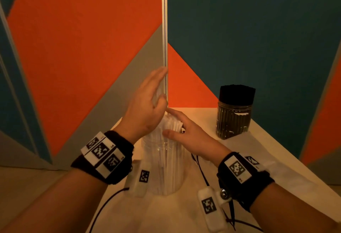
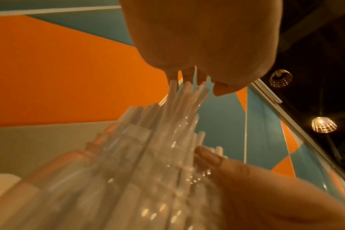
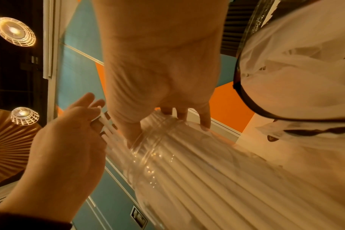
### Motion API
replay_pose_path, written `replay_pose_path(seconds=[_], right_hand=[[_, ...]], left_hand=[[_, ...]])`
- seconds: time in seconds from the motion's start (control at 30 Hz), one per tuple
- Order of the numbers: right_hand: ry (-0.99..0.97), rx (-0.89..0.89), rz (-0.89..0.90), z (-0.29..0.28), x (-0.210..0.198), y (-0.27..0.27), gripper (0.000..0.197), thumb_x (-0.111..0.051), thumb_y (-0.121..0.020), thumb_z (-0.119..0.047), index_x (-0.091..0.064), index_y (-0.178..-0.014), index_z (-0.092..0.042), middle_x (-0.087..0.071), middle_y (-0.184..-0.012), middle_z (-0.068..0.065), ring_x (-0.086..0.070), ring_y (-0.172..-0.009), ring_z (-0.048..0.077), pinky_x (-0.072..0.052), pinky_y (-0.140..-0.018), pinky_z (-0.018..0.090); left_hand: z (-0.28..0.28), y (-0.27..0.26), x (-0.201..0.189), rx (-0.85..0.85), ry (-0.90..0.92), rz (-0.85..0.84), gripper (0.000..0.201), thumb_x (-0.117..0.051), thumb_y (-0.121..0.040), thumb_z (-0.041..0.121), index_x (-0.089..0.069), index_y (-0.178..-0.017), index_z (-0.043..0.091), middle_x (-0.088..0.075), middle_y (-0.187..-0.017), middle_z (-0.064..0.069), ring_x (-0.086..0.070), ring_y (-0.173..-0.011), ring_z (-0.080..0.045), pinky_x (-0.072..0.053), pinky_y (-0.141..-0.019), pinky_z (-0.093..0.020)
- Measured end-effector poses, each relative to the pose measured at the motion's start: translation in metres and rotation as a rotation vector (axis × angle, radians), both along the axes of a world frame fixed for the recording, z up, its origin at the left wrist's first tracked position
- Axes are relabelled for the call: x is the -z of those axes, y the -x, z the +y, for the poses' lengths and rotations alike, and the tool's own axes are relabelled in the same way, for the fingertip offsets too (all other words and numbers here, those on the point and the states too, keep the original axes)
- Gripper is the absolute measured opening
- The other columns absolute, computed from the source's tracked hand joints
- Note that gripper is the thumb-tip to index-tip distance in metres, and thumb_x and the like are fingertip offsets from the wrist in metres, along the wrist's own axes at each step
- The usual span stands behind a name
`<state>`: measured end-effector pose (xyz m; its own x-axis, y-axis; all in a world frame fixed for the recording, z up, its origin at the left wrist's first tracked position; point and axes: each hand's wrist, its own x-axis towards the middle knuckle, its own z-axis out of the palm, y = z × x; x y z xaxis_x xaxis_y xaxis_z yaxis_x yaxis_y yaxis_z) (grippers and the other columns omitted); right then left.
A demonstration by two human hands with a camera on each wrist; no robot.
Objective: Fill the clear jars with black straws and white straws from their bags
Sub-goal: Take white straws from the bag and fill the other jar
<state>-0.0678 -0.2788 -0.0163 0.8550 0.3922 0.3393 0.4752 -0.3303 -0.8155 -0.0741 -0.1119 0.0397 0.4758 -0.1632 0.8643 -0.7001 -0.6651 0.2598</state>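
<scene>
A clear jar (image 1: pixel 166 166) packed with white straws (image 1: pixel 172 124) stands on the white table in front of me. My left hand (image 1: pixel 153 100) hovers above it with straight fingers, and its fingertips (image 2: pixel 187 76) touch the tops of a few taller straws (image 2: pixel 187 96). My right hand (image 1: pixel 184 131) lies flat against the straw tops on the right side, its fingers (image 3: pixel 205 121) reaching over the jar rim (image 3: pixel 158 124). Neither hand grips anything. A second jar (image 1: pixel 234 120) at the back right is full of black straws (image 1: pixel 237 92).
A crumpled translucent plastic bag (image 3: pixel 295 77) lies on the table (image 1: pixel 193 113) to the right of the white-straw jar. Orange, teal and grey wall panels (image 1: pixel 83 48) close in behind and to the left. Sensor cables trail over the table's near part.
</scene>
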Motion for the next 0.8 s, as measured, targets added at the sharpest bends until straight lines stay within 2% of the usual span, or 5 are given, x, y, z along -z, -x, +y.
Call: replay_pose_path(seconds=[0.17,0.3,0.53,0.7,0.8], right_hand=[[-0.013,0.023,-0.017,0.000,-0.005,0.000,0.068,-0.071,-0.093,-0.017,-0.040,-0.152,-0.028,-0.047,-0.151,-0.006,-0.046,-0.128,0.002,-0.036,-0.094,0.001],[-0.068,0.052,-0.008,0.000,-0.007,0.001,0.074,-0.075,-0.090,-0.016,-0.039,-0.153,-0.024,-0.045,-0.153,-0.005,-0.043,-0.137,0.007,-0.038,-0.113,0.027],[-0.218,-0.057,0.130,-0.002,-0.004,0.003,0.074,-0.057,-0.088,-0.046,-0.027,-0.156,-0.038,-0.032,-0.157,-0.014,-0.029,-0.146,0.009,-0.028,-0.119,0.039],[-0.268,-0.084,0.175,-0.003,-0.003,0.000,0.065,-0.043,-0.092,-0.039,-0.034,-0.155,-0.028,-0.038,-0.158,-0.006,-0.034,-0.145,0.012,-0.025,-0.122,0.044],[-0.149,-0.031,0.142,-0.005,-0.004,-0.004,0.045,-0.034,-0.108,-0.038,-0.044,-0.150,-0.027,-0.043,-0.154,-0.010,-0.039,-0.141,0.004,-0.030,-0.117,0.028]], left_hand=[[0.003,0.005,0.039,-0.077,-0.120,-0.043,0.035,-0.045,-0.099,0.019,-0.064,-0.127,0.014,-0.067,-0.115,-0.002,-0.063,-0.102,-0.017,-0.052,-0.085,-0.039],[0.005,0.016,0.073,-0.107,-0.186,-0.029,0.041,-0.039,-0.102,0.034,-0.064,-0.128,0.016,-0.066,-0.127,-0.001,-0.059,-0.119,-0.017,-0.046,-0.100,-0.044],[0.010,0.012,0.063,0.001,-0.009,0.327,0.074,-0.043,-0.089,0.074,-0.023,-0.152,0.042,-0.030,-0.156,0.019,-0.030,-0.138,0.005,-0.029,-0.107,-0.023],[0.010,0.005,0.056,0.040,-0.185,0.307,0.073,-0.065,-0.089,0.042,-0.027,-0.151,0.039,-0.027,-0.157,0.013,-0.024,-0.140,0.004,-0.024,-0.115,-0.022],[0.016,0.001,0.049,0.072,-0.207,0.375,0.067,-0.065,-0.091,0.030,-0.035,-0.151,0.033,-0.030,-0.157,0.009,-0.026,-0.141,-0.002,-0.020,-0.112,-0.020]])
